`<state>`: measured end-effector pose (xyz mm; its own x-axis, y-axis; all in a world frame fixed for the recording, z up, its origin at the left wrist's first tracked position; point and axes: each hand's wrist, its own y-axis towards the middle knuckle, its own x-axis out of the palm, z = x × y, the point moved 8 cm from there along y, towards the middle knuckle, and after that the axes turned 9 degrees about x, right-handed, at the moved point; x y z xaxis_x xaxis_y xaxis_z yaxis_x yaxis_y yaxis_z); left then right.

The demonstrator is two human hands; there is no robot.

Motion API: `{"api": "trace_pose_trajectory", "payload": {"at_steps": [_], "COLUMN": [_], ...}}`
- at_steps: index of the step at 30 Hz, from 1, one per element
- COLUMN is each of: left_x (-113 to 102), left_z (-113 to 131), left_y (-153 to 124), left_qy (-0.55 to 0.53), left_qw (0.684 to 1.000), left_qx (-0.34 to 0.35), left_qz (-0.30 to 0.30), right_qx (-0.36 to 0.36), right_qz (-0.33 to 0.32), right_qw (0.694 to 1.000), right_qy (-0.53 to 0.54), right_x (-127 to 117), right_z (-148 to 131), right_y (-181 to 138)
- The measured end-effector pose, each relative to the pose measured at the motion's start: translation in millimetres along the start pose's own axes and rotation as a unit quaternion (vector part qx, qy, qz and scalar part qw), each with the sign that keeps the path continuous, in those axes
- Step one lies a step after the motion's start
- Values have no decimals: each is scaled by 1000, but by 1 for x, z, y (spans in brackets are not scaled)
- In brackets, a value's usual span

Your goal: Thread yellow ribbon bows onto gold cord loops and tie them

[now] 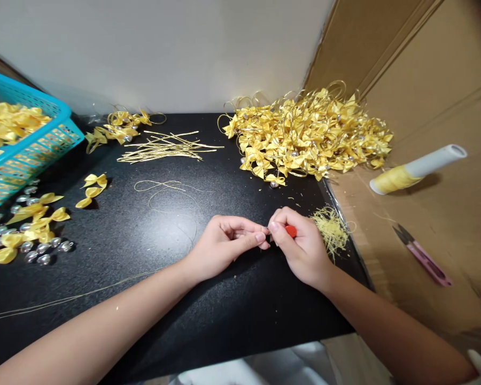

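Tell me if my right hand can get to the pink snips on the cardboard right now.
Probably yes. The pink snips lie on cardboard right of the right hand, only yellow thread scraps between, though that hand pinches a small red piece.

Yellow bows [308, 133], turquoise basket [32, 144], speckled black table [144, 240], pink snips [425, 259]

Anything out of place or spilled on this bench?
Mostly working clutter. The thread spool lies tipped on its side on the cardboard, off the black table; the snips too. Silver beads lie scattered at the left.
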<state>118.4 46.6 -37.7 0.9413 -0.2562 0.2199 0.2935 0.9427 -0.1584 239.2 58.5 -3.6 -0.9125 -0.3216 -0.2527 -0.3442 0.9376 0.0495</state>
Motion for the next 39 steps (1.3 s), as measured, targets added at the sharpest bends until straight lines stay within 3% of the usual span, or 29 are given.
{"api": "trace_pose_trajectory", "payload": {"at_steps": [28,39], "left_x": [0,0], "left_z": [2,-4], "left_y": [2,2], "left_qy": [3,-73], "left_qw": [1000,997], "left_qx": [8,4], "left_qz": [1,5], "right_qx": [-24,14], "right_qz": [16,-45], "right_qw": [998,998], "right_qy": [-49,29], "right_x": [3,11], "right_z": [-4,3], "right_y": [0,0]}}
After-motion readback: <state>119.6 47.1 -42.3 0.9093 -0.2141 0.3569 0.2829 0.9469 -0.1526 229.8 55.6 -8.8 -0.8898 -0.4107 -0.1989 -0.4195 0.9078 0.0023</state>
